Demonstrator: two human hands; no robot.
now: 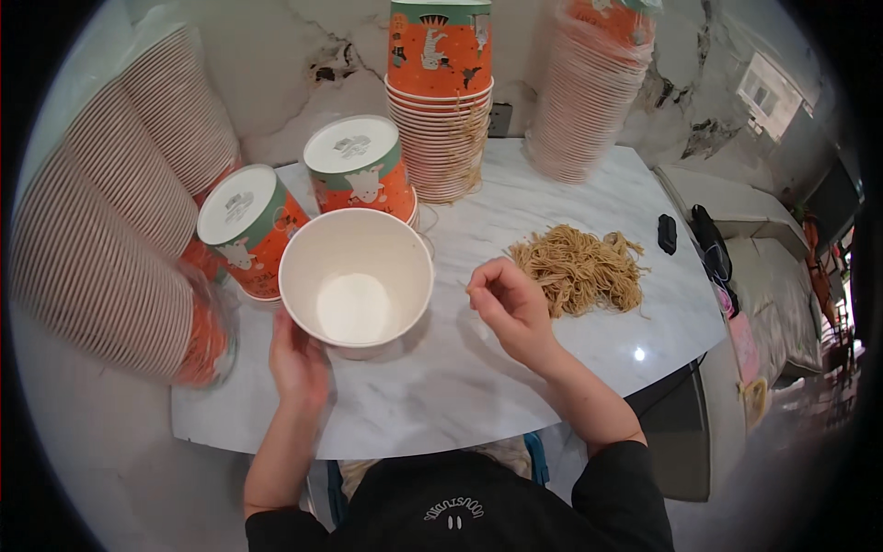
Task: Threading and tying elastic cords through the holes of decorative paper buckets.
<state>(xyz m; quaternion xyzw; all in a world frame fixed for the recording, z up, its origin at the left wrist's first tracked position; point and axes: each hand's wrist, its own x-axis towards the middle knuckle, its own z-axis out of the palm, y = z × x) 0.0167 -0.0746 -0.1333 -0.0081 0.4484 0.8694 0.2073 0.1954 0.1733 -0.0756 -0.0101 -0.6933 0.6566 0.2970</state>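
Marble-veined wall [276, 64] behind, pale veined table [451, 405] below; a grey sofa [777, 276] off to the right. We note a white-lined paper cup [354, 253] near the table's middle, mouth up, showing only its bare lining; whether it rests on the surface, we cannot tell. Our left hand [299, 363] is against its lower left side, fingers partly hidden behind the wall, so how tightly they close we cannot say. Our right hand [515, 308] sits just right of the cup, thumb and forefinger drawn to a narrow pinch on what looks like a thin tan strand [467, 289]. Beside that hand lies a loose heap of tan strands [584, 269]. Behind the cup, two upturned orange-and-green cups [363, 170] stand side by side; farther back, a tall stack [440, 120] with strands trailing down its right side. Progress, by our judgement: handling under way, much left, since most strands lie heaped and none shows inside the cup. How many cups are finished, we cannot tell.
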